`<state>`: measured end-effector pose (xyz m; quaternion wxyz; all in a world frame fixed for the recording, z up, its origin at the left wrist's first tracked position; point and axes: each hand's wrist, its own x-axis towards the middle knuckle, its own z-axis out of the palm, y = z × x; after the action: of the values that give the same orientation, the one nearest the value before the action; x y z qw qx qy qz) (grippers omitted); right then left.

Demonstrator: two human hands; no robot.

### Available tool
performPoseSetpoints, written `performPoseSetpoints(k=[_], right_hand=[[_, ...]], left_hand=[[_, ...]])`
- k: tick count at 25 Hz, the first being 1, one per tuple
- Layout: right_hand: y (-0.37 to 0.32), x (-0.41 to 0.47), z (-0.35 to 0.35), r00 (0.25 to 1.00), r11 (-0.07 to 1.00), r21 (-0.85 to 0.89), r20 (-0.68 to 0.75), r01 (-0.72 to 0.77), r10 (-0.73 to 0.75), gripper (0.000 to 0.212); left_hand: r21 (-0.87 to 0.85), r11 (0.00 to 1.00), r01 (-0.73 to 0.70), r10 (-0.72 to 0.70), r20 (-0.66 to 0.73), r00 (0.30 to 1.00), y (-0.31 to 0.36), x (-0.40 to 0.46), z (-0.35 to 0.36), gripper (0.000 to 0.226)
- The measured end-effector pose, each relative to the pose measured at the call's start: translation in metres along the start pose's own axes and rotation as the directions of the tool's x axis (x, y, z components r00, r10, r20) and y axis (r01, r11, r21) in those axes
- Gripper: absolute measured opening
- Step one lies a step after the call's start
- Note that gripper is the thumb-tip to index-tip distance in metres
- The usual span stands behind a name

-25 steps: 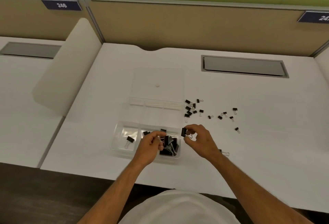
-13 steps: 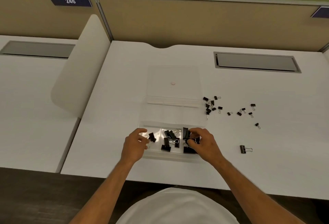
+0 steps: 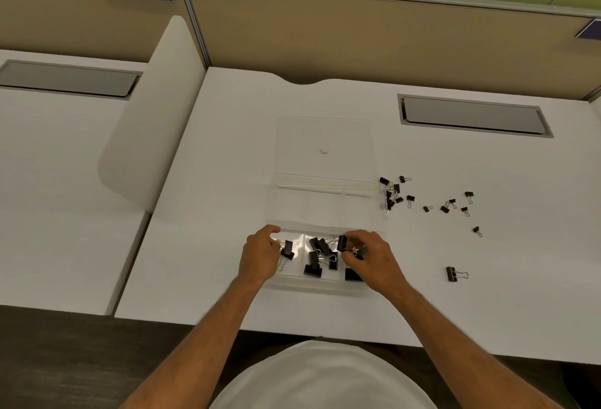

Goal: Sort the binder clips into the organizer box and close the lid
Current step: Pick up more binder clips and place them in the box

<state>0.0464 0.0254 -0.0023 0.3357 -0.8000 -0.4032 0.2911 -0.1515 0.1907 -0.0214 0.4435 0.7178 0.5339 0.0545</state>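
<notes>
A clear plastic organizer box (image 3: 325,210) lies on the white desk with its lid (image 3: 325,135) folded flat behind it. My left hand (image 3: 260,255) is over the near left compartment, pinching a black binder clip (image 3: 287,250). My right hand (image 3: 370,259) is over the near right compartment, gripping another black binder clip (image 3: 342,242). Several black clips (image 3: 317,259) lie in the near middle compartment, and one (image 3: 353,275) shows under my right hand. Several small clips (image 3: 393,195) are scattered right of the box. One larger clip (image 3: 452,274) lies alone near my right forearm.
A grey cable hatch (image 3: 471,115) is set into the desk at the back right. A white curved divider (image 3: 153,135) stands at the desk's left edge, with another desk beyond it. A beige partition wall closes the back.
My left hand moved from the middle of the box to the near left compartment with a clip. My right hand brought its clip down over the near right compartment. The view shifted left.
</notes>
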Motion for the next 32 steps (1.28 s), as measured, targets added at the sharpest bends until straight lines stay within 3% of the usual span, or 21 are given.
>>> performPoseSetpoints(k=[11, 18, 21, 32], right_hand=[[-0.043, 0.043, 0.055, 0.963, 0.956, -0.161, 0.153, 0.245, -0.221, 0.033], [-0.048, 0.055, 0.085, 0.889, 0.858, -0.271, 0.278, 0.436, -0.364, 0.042], [-0.04, 0.054, 0.075, 0.906, 0.867, -0.282, 0.226, 0.411, -0.357, 0.051], [0.024, 0.007, -0.01, 0.974, 0.965, -0.15, -0.044, 0.214, -0.223, 0.049]], left_hand=[[-0.132, 0.982, -0.132, 0.129, -0.034, 0.991, -0.025, -0.02, -0.027, 0.034], [-0.229, 0.968, -0.104, 0.084, -0.098, 0.992, -0.027, -0.028, -0.029, 0.033], [-0.243, 0.964, -0.106, 0.08, -0.112, 0.99, -0.025, -0.029, -0.029, 0.032], [-0.249, 0.954, -0.168, 0.174, 0.003, 0.985, 0.032, -0.034, 0.018, 0.034]])
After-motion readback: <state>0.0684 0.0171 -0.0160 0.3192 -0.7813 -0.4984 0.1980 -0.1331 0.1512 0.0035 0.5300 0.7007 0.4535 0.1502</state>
